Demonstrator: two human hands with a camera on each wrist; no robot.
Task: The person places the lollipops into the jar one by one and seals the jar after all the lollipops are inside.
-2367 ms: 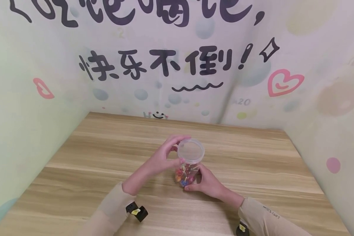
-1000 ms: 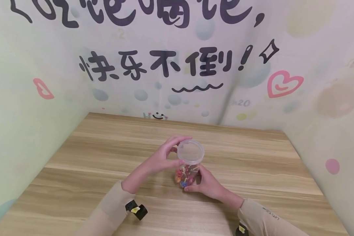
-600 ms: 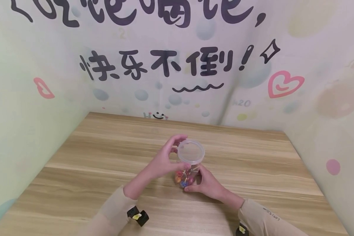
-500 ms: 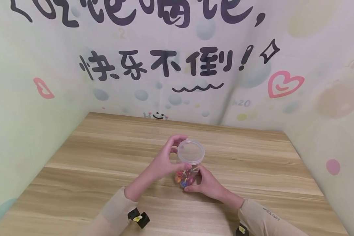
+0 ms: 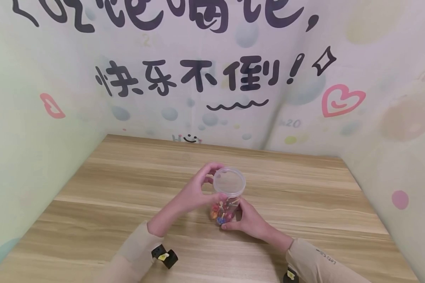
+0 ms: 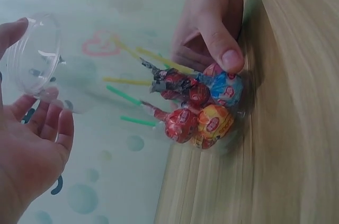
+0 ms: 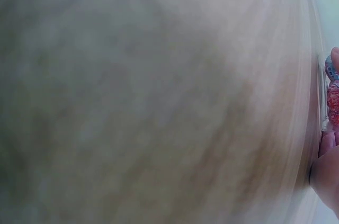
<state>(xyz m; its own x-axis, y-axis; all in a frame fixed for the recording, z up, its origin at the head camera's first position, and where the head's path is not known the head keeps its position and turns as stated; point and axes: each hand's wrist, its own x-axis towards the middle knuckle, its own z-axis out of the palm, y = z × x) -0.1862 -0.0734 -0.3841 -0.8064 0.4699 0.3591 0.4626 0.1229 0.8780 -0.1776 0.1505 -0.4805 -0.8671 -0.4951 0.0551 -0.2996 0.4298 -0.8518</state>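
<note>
A clear plastic jar (image 5: 235, 205) stands upright on the wooden table, with a translucent round lid (image 5: 229, 181) on top. Inside it lie several wrapped lollipops (image 6: 183, 123), red, orange and blue, their yellow and green sticks pointing toward the lid. My left hand (image 5: 194, 192) curls round the lid from the left, thumb at the near rim and fingers at the far side. Low on the jar's right side, my right hand (image 5: 253, 222) grips the body, its thumb near the base. The right wrist view catches only a sliver of the lollipops (image 7: 332, 99) and hand at its right edge.
The wood-grain table (image 5: 127, 177) meets a printed wall (image 5: 156, 118) behind, with pale walls at left and right. Black wrist cameras (image 5: 165, 255) are strapped over both beige sleeves (image 5: 136, 245).
My left thumb slipped down from the lid's rim onto the jar's side, then came back up to the rim. The jar and my right hand stay in place.
</note>
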